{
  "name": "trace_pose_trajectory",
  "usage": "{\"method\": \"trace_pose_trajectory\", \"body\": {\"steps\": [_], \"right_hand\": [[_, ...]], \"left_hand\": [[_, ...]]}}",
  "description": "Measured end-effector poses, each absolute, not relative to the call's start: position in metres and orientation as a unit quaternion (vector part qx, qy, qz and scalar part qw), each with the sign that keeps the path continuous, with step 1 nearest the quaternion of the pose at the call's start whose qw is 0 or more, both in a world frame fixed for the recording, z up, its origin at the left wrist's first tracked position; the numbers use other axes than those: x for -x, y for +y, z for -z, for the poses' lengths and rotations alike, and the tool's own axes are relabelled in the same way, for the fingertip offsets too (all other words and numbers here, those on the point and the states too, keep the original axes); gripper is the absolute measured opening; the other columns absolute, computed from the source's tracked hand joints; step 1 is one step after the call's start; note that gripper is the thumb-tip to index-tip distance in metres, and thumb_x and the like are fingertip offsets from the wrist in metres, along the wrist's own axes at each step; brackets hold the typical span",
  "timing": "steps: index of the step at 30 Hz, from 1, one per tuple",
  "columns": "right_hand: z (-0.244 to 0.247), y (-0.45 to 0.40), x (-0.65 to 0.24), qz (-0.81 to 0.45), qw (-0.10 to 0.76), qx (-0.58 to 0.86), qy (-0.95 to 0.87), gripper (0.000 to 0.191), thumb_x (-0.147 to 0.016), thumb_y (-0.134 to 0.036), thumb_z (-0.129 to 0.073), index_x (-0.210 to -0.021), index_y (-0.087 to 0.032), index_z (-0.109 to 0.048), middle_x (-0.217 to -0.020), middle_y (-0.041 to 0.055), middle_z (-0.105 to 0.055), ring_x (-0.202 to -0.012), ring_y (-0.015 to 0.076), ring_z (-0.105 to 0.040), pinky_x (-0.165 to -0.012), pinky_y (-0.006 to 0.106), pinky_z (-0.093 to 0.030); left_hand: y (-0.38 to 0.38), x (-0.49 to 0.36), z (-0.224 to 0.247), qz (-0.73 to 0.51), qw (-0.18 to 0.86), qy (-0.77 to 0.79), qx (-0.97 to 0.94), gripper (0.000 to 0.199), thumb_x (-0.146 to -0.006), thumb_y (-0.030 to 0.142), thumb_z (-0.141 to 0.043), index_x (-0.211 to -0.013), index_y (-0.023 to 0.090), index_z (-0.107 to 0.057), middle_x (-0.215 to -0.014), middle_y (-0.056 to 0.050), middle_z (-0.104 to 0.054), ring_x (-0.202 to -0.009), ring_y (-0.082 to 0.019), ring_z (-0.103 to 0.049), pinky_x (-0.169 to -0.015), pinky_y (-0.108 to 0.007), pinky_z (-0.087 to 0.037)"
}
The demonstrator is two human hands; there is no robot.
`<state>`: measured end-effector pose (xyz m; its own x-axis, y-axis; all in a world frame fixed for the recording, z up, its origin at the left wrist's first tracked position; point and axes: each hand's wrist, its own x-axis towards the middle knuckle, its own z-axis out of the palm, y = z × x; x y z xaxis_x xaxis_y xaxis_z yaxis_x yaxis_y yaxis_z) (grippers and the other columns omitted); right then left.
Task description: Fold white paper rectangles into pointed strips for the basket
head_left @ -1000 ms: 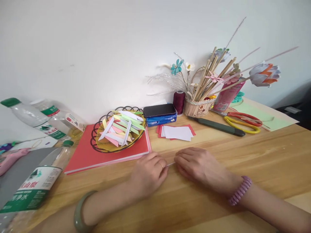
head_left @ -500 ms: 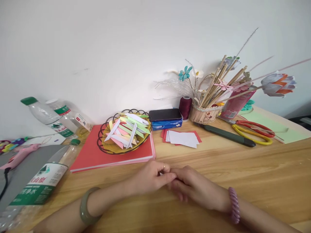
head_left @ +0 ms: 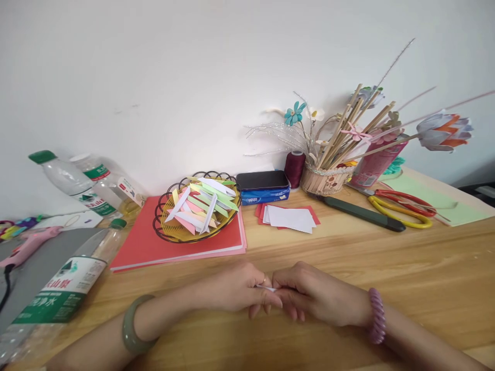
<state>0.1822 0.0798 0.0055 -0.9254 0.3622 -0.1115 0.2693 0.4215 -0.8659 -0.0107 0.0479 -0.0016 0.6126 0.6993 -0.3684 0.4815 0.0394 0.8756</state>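
Both my hands meet over the wooden table, pinching a small white piece of paper (head_left: 266,288) between them; only a thin edge of it shows. My left hand (head_left: 247,288), with a ring on a finger and a green bangle (head_left: 135,324) at the wrist, is closed on the paper's left part. Fingers of my right hand (head_left: 315,293) are closed at its right end, a purple coil band (head_left: 376,316) round that wrist. Beyond the hands lie white paper slips (head_left: 292,218) on red ones. A basket (head_left: 158,232) of folded coloured paper pieces stands on red paper (head_left: 133,245).
Plastic bottles (head_left: 58,296) and a pink glue gun (head_left: 34,245) lie at left. Behind are a phone (head_left: 263,180) on a blue pack (head_left: 263,196) and a dark red thread spool (head_left: 295,170). A flower basket (head_left: 328,180), dark green cutter (head_left: 363,213) and red-yellow scissors (head_left: 402,206) are at right.
My hands have shifted slightly down in view and their knuckles have drawn a little apart. More of the white paper's edge shows between the fingers.
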Motion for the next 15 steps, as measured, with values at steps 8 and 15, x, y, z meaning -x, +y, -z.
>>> {"method": "trace_pose_trajectory", "body": {"steps": [8, 15], "right_hand": [[-0.013, 0.104, -0.206, -0.475, 0.066, 0.254, -0.84, 0.033, -0.092, -0.037, -0.038, -0.068, -0.018, -0.047, -0.056, -0.0006, -0.052, -0.049, 0.0098, -0.048, -0.05, 0.022, -0.039], [-0.026, 0.106, -0.217, -0.491, 0.104, 0.304, -0.81, 0.033, -0.088, -0.046, -0.043, -0.077, -0.017, -0.053, -0.06, 0.0, -0.056, -0.054, 0.0115, -0.055, -0.051, 0.023, -0.044]], "left_hand": [[0.048, 0.009, 0.004, -0.172, 0.54, 0.514, -0.644, 0.045, -0.083, 0.053, -0.045, -0.061, 0.015, -0.054, -0.042, 0.007, -0.043, -0.039, -0.007, -0.038, -0.041, -0.016, -0.028], [0.046, 0.009, 0.001, -0.21, 0.552, 0.496, -0.636, 0.05, -0.082, 0.06, -0.041, -0.061, 0.016, -0.051, -0.038, 0.007, -0.041, -0.036, -0.006, -0.034, -0.043, -0.017, -0.03]]}}
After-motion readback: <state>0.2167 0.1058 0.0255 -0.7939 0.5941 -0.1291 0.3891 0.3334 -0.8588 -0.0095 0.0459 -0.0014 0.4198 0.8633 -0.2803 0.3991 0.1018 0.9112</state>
